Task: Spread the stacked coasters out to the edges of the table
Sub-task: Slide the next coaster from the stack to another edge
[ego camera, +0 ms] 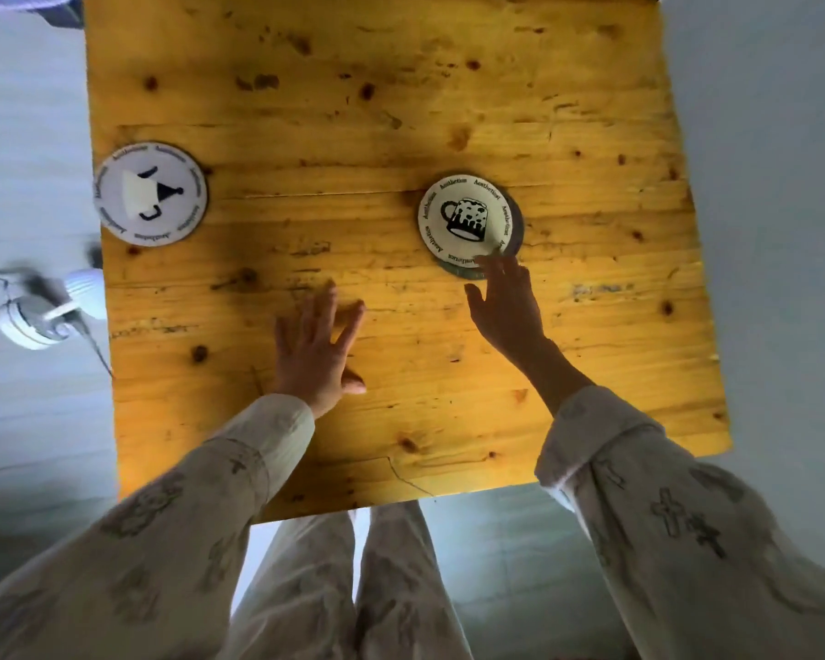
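Note:
A small stack of round white coasters (467,221) sits right of the table's middle; the top one shows a black mug drawing, and darker rims of others peek out beneath it. A single coaster (151,192) with a cup drawing lies at the left edge of the yellow wooden table (353,135). My right hand (506,307) reaches to the stack, fingertips touching its near rim, holding nothing. My left hand (317,345) hovers flat over the bare wood near the middle, fingers spread and empty.
A white round device with cables (34,316) lies on the pale floor left of the table. My legs in light trousers (353,588) stand at the table's near edge.

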Demonstrator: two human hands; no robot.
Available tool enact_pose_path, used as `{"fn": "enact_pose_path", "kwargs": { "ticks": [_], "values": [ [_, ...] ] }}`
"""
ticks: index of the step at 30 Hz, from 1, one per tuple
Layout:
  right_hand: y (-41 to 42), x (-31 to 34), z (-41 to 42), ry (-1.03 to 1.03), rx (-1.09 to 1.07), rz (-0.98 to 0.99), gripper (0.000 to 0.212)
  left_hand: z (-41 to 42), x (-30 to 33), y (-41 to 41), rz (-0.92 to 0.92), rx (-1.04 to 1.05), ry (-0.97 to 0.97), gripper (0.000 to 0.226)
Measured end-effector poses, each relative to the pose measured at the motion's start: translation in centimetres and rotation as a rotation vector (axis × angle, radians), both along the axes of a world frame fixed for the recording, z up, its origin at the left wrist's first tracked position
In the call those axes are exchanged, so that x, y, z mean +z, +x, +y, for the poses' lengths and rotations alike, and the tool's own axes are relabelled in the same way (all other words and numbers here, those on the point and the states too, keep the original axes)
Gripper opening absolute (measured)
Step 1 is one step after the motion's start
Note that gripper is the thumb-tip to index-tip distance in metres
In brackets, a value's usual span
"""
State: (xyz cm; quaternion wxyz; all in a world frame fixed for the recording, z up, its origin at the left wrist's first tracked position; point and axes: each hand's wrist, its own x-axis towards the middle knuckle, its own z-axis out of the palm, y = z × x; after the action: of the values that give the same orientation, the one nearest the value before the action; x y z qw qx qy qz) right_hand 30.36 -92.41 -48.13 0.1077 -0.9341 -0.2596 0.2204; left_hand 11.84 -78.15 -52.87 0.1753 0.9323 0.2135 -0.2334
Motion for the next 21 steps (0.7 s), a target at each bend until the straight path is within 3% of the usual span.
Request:
{"fn": "enact_pose_path", "kwargs": {
  "ticks": [6, 14, 18, 21],
  "values": [
    [2.8, -2.1, 3.6, -0.106, 0.171, -0.139, 0.057, -0.2, 0.0, 0.1, 0.003, 0.0, 0.016, 0.113],
    [3.0, -1.9, 3.2, -0.138, 0.327, -0.295, 0.037, -0.1, 0.1, 0.0, 0.005, 0.001, 0.008, 0.112],
    [1.6, -0.9, 2.8, -0.087, 0.36, -0.298, 0.035, 0.0, 0.2, 0.0, 0.019, 0.005, 0.003, 0.111],
    [-1.0, 0.5, 1.3, 0.011, 0.426, -0.359, 0.017, 0.0, 0.4, 0.0, 0.031, 0.007, -0.007, 0.11]
  ]
}}
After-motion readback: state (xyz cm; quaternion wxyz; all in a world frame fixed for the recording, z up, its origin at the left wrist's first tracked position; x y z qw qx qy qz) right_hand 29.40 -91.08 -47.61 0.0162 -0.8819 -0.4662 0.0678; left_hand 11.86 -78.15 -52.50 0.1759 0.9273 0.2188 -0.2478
